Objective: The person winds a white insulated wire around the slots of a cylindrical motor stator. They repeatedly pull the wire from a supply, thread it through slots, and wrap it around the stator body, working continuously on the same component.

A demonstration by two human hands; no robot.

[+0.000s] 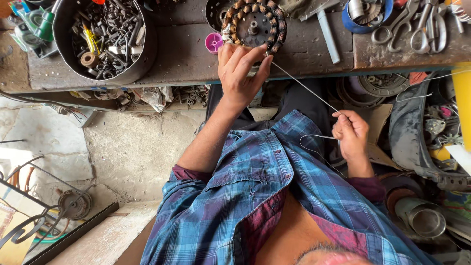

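Head view: the stator [253, 24] lies on the table [186, 59]. The left hand [241, 71] presses its near edge, fingers pinched on the wire [304, 87]. From the stator, the wire slants toward the right hand [349, 133], fist closed on it.

A worn wooden workbench [186, 59] is being crowded by a round metal tub of bolts [105, 37] — scissors [417, 27] too; the cracked concrete floor [122, 147] is being lit by daylight — brightest at left.
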